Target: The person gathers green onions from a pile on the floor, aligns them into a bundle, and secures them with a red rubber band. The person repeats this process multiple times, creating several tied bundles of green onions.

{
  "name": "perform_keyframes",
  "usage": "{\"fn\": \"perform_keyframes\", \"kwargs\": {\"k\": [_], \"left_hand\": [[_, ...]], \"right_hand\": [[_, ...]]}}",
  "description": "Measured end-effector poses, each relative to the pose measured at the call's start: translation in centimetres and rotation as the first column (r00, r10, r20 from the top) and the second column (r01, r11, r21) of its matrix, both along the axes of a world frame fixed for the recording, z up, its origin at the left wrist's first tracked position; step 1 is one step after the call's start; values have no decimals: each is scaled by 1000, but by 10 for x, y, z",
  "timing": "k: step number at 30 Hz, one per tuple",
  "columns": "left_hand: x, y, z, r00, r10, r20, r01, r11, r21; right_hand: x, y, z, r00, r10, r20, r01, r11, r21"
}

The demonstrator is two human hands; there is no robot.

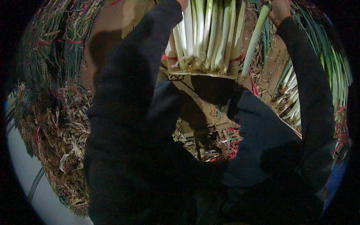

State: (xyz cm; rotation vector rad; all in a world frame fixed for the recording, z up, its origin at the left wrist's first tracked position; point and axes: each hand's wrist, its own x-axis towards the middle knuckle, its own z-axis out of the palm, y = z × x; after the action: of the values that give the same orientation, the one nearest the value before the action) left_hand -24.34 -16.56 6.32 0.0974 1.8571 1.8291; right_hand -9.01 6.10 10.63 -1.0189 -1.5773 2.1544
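Note:
Several long white-and-green stalks, which look like leeks or large green onions [206, 36], lie side by side in front of me, their rooted ends toward me on a flat board-like support [208, 74]. Red twine [238, 58] shows at both sides of the row. At the top right, my right hand [279, 11] grips a single stalk [255, 42], which slants down beside the row with its root end low. Only a small part of my left hand [182, 4] shows at the top edge, by the left side of the row; its fingers are hidden.
Tied bundles of green leaves [67, 56] and a heap of dry husks and roots [70, 121] stand at left. More stalks [291, 92] lie at right, beside a long bundle [337, 81]. Red twine scraps [233, 146] lie between my legs.

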Motion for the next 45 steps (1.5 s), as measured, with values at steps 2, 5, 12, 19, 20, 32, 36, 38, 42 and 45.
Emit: {"fn": "perform_keyframes", "kwargs": {"k": [2, 5, 12, 19, 20, 32, 36, 38, 42, 45], "left_hand": [[-4, -9, -27, 997, -20, 79, 8, 989, 145], [-5, -10, -63, 1000, 20, -1, -20, 993, 117], [4, -11, -109, 940, 104, -325, -154, 979, -134], [19, -13, -110, 615, -225, -756, -441, 697, -566], [21, -13, -108, 602, -179, -778, -446, 733, -513], [9, -29, -94, 541, -321, -777, -333, 767, -548], [14, -45, -98, 557, -416, -719, -241, 747, -620], [20, -56, -99, 569, -497, -655, -173, 707, -686], [38, -75, -102, 585, -583, -564, -63, 661, -748], [40, -79, -103, 591, -602, -537, -29, 649, -760]], "right_hand": [[8, -12, -6, 998, -55, -5, 55, 993, 106], [11, -19, -28, 978, -180, -106, 192, 974, 123], [-11, 12, -80, 955, 41, -293, 4, 989, 150], [-77, 20, -99, 904, 76, -420, 50, 959, 280], [-85, 19, -104, 892, 98, -441, 64, 939, 339], [-48, -50, -176, 903, 51, 427, -413, 378, 829], [-25, -54, -186, 874, 118, 471, -485, 217, 847], [-10, -55, -191, 844, 148, 516, -537, 213, 816], [18, -67, -195, 905, 160, 394, -419, 178, 890], [32, -83, -193, 854, 180, 488, -520, 300, 799]]}}
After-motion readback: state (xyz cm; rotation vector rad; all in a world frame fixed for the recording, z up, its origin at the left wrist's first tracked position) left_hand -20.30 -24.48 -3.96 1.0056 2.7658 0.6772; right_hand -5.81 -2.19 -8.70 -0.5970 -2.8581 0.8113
